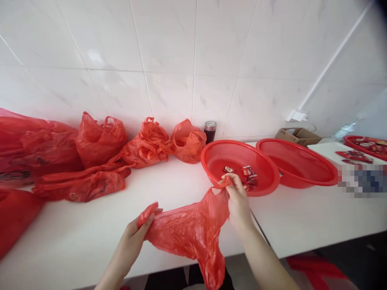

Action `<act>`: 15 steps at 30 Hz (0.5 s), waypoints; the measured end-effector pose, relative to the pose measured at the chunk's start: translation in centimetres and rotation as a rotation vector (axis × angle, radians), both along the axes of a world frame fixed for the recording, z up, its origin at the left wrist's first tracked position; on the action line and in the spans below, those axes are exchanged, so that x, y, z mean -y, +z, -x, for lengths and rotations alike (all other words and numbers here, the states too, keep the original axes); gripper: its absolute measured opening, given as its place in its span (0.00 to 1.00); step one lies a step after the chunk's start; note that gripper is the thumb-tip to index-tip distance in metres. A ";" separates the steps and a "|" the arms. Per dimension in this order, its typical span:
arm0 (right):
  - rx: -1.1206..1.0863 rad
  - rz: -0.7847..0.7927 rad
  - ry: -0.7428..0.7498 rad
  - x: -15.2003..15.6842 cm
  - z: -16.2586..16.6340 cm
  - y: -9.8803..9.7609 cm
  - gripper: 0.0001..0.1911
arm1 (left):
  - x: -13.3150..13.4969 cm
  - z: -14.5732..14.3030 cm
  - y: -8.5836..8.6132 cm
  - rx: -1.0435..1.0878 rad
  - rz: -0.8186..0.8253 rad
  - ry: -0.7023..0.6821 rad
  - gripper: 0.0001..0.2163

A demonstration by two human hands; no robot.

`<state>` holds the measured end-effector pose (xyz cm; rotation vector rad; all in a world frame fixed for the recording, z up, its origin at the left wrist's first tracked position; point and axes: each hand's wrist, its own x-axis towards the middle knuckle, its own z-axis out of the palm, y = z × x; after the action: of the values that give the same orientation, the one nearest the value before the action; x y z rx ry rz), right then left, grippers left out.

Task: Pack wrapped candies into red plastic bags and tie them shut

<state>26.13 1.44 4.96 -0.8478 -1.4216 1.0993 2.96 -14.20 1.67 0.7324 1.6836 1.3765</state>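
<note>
A limp red plastic bag (190,233) is stretched between both hands over the front edge of the white counter (90,225). My left hand (133,237) pinches one handle of the bag at the lower left. My right hand (237,199) grips the other handle, raised beside the near red mesh basket (240,165). A few small wrapped candies (248,174) lie in that basket. The bag's bottom hangs down below the counter edge.
Several knotted or crumpled red bags (99,141) line the tiled wall at the left. A second red basket (298,163) sits to the right, a dark jar (209,131) behind. A cardboard box (298,136) and a red tray (367,146) lie far right.
</note>
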 end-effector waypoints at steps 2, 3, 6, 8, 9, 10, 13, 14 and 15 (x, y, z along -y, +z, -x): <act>0.031 0.102 -0.026 0.0 -2.6 -0.3 0.09 | 1.3 0.2 -0.5 0.032 0.055 0.021 0.16; 0.068 0.100 -0.049 0.4 -3.6 0.1 0.08 | 1.7 0.1 -0.6 0.049 0.054 0.047 0.15; 0.109 -0.124 -0.242 3.3 -5.1 2.8 0.09 | 1.6 -1.6 -0.1 0.124 -0.017 0.087 0.13; 0.171 -0.333 -0.191 5.9 -4.6 4.8 0.11 | 1.1 -3.3 0.8 0.184 -0.071 0.049 0.13; 0.248 -0.404 -0.060 7.0 -3.9 5.5 0.12 | 0.8 -4.3 1.4 0.227 -0.103 0.017 0.13; 0.350 -0.442 0.095 7.9 -3.2 5.8 0.13 | 0.6 -5.2 1.9 0.285 -0.139 -0.017 0.12; 0.742 -0.414 0.408 8.7 -1.6 4.3 0.12 | 0.5 -6.6 3.5 0.543 -0.204 -0.018 0.07; 0.872 -0.384 0.447 8.5 -1.6 3.3 0.12 | 0.7 -6.4 3.8 0.648 -0.194 0.044 0.04; 0.993 -0.347 0.478 8.0 -1.9 2.1 0.11 | 0.9 -6.0 4.0 0.748 -0.178 0.134 0.02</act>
<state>28.01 -6.60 7.11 -0.8483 -2.6594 0.7138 8.95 -15.10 5.71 0.1450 1.0365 1.6405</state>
